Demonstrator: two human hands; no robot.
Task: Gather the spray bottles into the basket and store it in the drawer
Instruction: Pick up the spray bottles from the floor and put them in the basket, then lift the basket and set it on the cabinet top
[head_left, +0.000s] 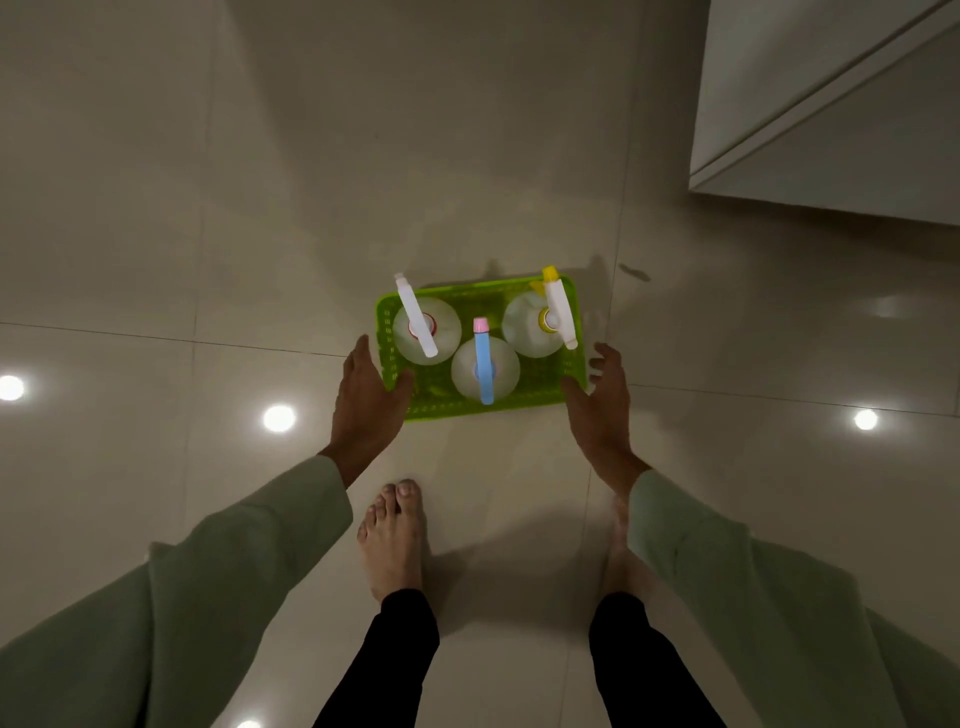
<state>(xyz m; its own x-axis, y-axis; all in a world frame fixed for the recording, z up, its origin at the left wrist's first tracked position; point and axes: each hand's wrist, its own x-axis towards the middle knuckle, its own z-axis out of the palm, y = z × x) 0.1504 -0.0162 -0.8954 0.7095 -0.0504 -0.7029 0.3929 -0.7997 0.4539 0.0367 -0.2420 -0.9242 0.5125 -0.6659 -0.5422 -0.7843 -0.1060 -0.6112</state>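
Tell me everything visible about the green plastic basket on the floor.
The bright green perforated plastic basket is rectangular with rounded corners and sits flat on the glossy tiled floor. Three translucent spray bottles stand upright inside. The left hand touches its left end; the right hand is open at its right end.

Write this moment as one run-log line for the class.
stage: bottles gathered | basket: on floor, three bottles upright inside | left hand: open at left end | right hand: open at right end | next: probably lift

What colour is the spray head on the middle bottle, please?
Light blue with a pink nozzle tip, on the middle bottle, seen in the head view.
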